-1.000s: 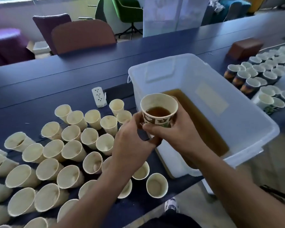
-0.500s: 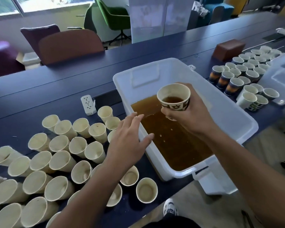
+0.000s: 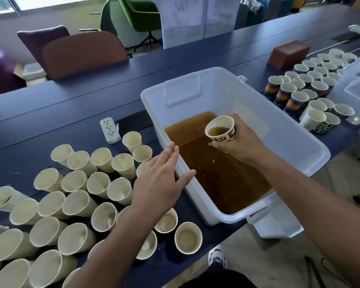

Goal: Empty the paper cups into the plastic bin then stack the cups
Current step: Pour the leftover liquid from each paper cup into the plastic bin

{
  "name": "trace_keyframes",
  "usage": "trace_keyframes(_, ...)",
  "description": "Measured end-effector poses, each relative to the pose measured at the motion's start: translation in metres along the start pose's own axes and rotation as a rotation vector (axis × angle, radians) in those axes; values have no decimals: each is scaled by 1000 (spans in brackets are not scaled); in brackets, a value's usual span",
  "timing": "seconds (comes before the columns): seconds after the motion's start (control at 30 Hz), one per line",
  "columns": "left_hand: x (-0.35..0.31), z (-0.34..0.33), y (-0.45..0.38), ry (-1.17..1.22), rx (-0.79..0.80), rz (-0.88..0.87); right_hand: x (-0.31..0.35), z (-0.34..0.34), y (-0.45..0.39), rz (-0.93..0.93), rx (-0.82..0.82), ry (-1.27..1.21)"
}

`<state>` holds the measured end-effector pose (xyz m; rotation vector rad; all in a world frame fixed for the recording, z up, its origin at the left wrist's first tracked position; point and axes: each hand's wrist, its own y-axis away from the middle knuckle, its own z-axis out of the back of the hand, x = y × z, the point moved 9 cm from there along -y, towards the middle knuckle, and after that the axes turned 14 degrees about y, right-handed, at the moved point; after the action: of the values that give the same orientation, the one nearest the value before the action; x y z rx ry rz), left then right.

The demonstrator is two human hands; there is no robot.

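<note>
A person's right hand (image 3: 240, 140), fingers (image 3: 217, 144) wrapped round the mid-wall of a light, easily crushed paper cup (image 3: 221, 129) of brown liquid, tips it over the plastic bin (image 3: 295, 138), while the left hand (image 3: 160, 181) hovers nearby, fingers apart, over the bin's near rim.

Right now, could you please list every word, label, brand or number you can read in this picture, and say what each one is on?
None can be read.
Paper cup held by the right hand: dark blocky print on the side, too blurred to read.
Printed cups on the table right of the plastic bin: green and dark pattern, too small to read.
White panels behind the table: faint print, illegible.
Power strip: no visible text.
</note>
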<state>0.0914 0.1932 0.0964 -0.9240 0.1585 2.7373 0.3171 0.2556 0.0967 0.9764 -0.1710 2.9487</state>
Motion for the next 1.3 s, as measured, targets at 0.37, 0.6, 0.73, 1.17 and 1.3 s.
trace_keyframes(0.37, 3, -3, 2, 24, -10, -2, -9, -14, 0, -3, 80, 185)
trace_keyframes(0.6, 1, -3, 2, 20, -19, -18, -8, -15, 1, 1, 93, 279)
trace_keyframes(0.73, 1, -2, 2, 18, -19, -17, -5, -15, 2, 22, 93, 337)
trace_keyframes(1.17, -1, -1, 2, 12, -23, -28, -3, -19, 1, 56, 75, 474)
trace_keyframes(1.3, 0, -2, 2, 9, -27, -32, 2, -22, 2, 113, 68, 517)
